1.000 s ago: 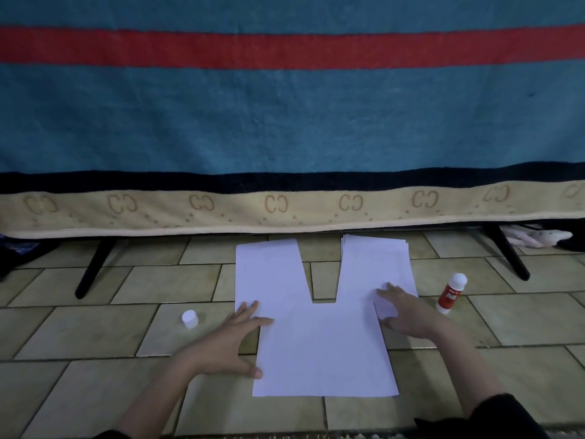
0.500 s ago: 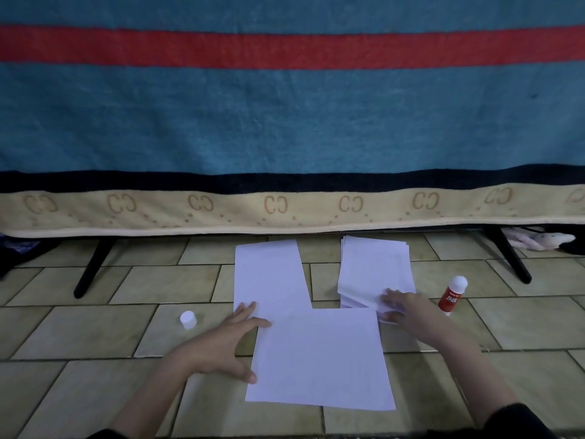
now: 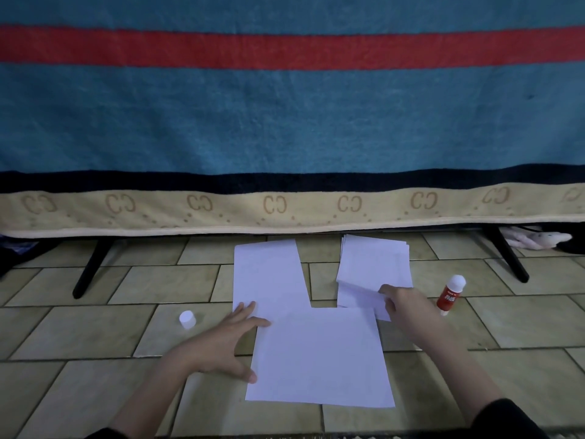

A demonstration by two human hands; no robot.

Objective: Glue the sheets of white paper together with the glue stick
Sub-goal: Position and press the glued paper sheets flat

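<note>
Dim, flat indoor light here, the white sheets [image 3: 319,356] brightest while the gap under the hanging blanket [image 3: 285,122] sinks into near-black shadow, edges bow with wide-angle distortion, and the pale bundle far right [image 3: 538,240] is too soft to identify.

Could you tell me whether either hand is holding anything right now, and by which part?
The right hand pinches the top sheet of the paper stack at its near right corner. The left hand holds nothing, lying spread at the front sheet's left edge.
</note>
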